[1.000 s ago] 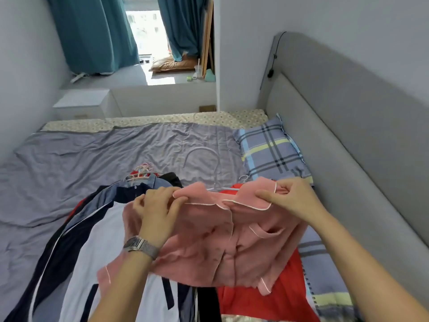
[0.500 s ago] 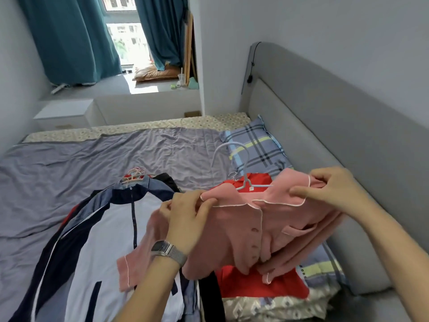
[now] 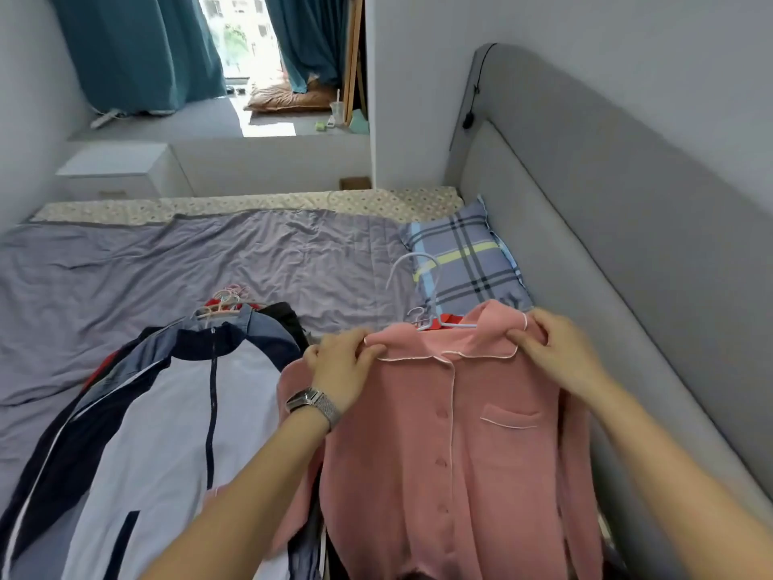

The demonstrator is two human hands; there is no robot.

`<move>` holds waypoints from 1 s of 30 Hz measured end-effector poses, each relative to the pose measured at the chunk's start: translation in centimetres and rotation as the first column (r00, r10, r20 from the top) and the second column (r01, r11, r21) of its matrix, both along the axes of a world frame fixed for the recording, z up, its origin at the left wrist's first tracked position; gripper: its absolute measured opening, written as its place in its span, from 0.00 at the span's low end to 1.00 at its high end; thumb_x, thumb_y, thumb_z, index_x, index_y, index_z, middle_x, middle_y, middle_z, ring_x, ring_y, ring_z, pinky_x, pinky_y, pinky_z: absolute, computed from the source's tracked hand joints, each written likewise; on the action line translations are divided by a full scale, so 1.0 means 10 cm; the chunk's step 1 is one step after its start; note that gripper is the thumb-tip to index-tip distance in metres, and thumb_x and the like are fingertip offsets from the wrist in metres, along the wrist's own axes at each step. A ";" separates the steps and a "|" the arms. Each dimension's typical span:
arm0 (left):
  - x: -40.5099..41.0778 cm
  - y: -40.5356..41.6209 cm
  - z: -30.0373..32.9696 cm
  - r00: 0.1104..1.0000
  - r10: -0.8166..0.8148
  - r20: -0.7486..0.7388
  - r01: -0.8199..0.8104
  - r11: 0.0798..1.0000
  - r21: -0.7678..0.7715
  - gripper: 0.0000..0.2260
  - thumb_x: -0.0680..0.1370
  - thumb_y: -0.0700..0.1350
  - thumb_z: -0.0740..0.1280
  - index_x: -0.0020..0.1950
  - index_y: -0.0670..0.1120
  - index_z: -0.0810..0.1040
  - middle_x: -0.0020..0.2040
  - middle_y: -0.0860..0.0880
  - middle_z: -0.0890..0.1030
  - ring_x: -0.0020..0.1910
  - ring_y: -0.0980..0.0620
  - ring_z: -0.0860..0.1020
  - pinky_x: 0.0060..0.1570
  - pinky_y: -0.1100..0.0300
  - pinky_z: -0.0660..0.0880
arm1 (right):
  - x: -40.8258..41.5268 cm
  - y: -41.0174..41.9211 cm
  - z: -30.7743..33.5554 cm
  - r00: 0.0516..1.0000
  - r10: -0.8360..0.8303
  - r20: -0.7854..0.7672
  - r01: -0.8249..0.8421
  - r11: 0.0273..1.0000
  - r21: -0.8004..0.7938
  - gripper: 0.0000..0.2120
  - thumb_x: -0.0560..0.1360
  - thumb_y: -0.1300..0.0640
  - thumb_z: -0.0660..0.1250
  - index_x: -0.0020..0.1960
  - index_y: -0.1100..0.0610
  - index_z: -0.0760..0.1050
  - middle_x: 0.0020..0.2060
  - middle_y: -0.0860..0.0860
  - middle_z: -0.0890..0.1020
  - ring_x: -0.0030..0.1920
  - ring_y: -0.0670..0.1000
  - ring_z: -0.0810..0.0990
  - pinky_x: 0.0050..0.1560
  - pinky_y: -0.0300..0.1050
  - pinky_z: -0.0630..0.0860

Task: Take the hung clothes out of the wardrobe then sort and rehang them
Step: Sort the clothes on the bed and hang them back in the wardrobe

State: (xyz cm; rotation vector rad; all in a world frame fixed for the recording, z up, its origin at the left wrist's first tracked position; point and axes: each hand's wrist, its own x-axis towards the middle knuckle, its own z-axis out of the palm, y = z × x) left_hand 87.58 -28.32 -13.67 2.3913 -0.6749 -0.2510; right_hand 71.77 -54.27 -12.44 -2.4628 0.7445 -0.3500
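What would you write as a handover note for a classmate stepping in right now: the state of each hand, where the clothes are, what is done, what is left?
Left hand: grips the left shoulder of the pink shirt.
Right hand: grips the shirt's right shoulder at the collar.
The shirt is held spread, buttoned front up, over the bed. A white hanger sits at its collar; whether it is fully inside the shirt cannot be told.
A pile of hangered clothes, a white and navy jacket on top, lies to the left.
Done: clothes are out, on the bed.
Left: sort them and rehang them all.
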 end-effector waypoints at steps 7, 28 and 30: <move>0.57 -0.51 -0.28 0.983 0.184 0.027 -0.181 0.981 -0.076 0.13 0.74 0.47 0.62 0.57 0.53 0.78 0.58 0.49 0.77 0.60 0.47 0.71 0.60 0.52 0.63 | 0.87 -0.86 -0.70 0.990 -0.048 -0.130 0.058 0.995 0.075 0.17 0.75 0.44 0.65 0.35 0.53 0.65 0.34 0.52 0.74 0.42 0.57 0.73 0.43 0.51 0.66; 1.05 1.70 -0.98 0.743 0.590 -0.314 -0.579 0.803 0.138 0.15 0.68 0.50 0.56 0.53 0.58 0.72 0.55 0.55 0.75 0.60 0.50 0.72 0.62 0.46 0.68 | 3.21 1.54 -1.72 0.482 0.625 -0.615 -0.539 0.764 0.354 0.24 0.75 0.58 0.62 0.70 0.59 0.67 0.66 0.57 0.74 0.65 0.57 0.73 0.61 0.44 0.69; 1.24 1.93 -1.02 0.758 0.575 -0.307 -0.569 0.814 0.119 0.14 0.70 0.50 0.58 0.55 0.57 0.73 0.56 0.54 0.76 0.60 0.50 0.72 0.62 0.46 0.69 | 3.41 1.76 -1.72 0.509 0.628 -0.588 -0.498 0.773 0.394 0.27 0.76 0.58 0.61 0.73 0.59 0.62 0.68 0.57 0.71 0.66 0.57 0.72 0.62 0.45 0.69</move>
